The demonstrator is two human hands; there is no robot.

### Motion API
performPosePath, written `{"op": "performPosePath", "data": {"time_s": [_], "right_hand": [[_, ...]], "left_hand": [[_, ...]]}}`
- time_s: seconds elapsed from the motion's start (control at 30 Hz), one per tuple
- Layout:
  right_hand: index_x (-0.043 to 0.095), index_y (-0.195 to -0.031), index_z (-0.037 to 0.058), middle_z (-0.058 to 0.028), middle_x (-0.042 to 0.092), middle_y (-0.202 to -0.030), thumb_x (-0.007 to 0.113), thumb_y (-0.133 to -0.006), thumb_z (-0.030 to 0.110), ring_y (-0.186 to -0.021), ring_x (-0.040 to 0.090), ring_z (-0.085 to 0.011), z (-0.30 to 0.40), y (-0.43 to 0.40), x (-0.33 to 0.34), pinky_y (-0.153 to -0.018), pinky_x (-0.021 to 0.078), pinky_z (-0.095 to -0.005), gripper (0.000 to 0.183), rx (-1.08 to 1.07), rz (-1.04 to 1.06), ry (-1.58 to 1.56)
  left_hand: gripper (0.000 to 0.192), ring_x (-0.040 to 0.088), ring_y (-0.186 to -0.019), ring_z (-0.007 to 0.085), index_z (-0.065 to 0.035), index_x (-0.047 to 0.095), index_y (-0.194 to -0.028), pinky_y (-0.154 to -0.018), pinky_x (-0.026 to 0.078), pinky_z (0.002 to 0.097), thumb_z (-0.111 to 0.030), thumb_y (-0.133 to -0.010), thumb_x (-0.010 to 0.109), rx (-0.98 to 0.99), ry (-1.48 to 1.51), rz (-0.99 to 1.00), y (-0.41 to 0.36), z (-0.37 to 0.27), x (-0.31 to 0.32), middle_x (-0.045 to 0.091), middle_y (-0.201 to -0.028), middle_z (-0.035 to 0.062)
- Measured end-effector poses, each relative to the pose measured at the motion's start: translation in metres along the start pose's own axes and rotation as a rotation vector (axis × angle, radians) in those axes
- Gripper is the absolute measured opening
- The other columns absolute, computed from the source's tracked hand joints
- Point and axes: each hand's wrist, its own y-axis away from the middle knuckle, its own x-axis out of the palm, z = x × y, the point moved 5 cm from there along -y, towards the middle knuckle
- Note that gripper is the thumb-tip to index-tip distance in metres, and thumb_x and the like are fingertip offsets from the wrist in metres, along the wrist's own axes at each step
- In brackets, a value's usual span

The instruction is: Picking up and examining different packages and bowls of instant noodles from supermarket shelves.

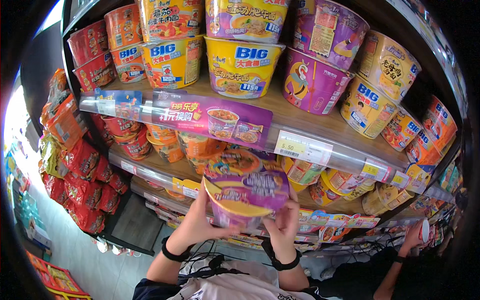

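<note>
Both my hands hold a purple instant noodle cup in front of the shelves, its printed lid tilted towards me. The cup is slightly blurred. My left hand grips its left side, with the thumb along the lower front. My right hand is on its right side, the fingers partly hidden. Just above the cup runs a clear shelf edge with a purple promotional strip and a price tag. Stacked on the upper shelf are yellow noodle tubs and, to their right, purple ones.
More noodle cups fill the lower shelf behind my hands. Red noodle packets hang in a stack at the left end. At the lower right another person's hand holds a white-rimmed cup. Black cables lie near my wrists.
</note>
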Motion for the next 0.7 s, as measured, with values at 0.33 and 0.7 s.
{"op": "performPosePath", "data": {"time_s": [0.33,0.7], "right_hand": [[0.056,-0.112,0.0025,-0.0234,0.012,-0.141,0.057,-0.082,0.012,-0.125,0.033,-0.0302,-0.004,-0.026,0.024,-0.096,0.0344,-0.0373,0.032,0.126,0.246,0.517],[0.035,-0.132,0.0062,-0.0165,0.014,-0.143,0.059,-0.08,0.018,-0.132,0.015,-0.0294,-0.043,-0.028,0.026,-0.104,0.0186,-0.0387,0.058,0.164,0.313,0.442]], "left_hand": [[0.113,0.036,-0.121,0.0256,0.0003,0.0,-0.137,-0.096,0.036,0.0344,-0.009,-0.057,0.08,0.176,-0.041,-0.303,-0.065,0.022,0.003,0.027,-0.134,0.0184],[0.083,0.042,-0.114,0.0363,0.0052,0.006,-0.134,-0.091,0.038,0.0364,-0.005,-0.075,0.063,0.186,-0.302,-0.412,-0.089,0.047,0.016,0.034,-0.126,0.0278]]}}
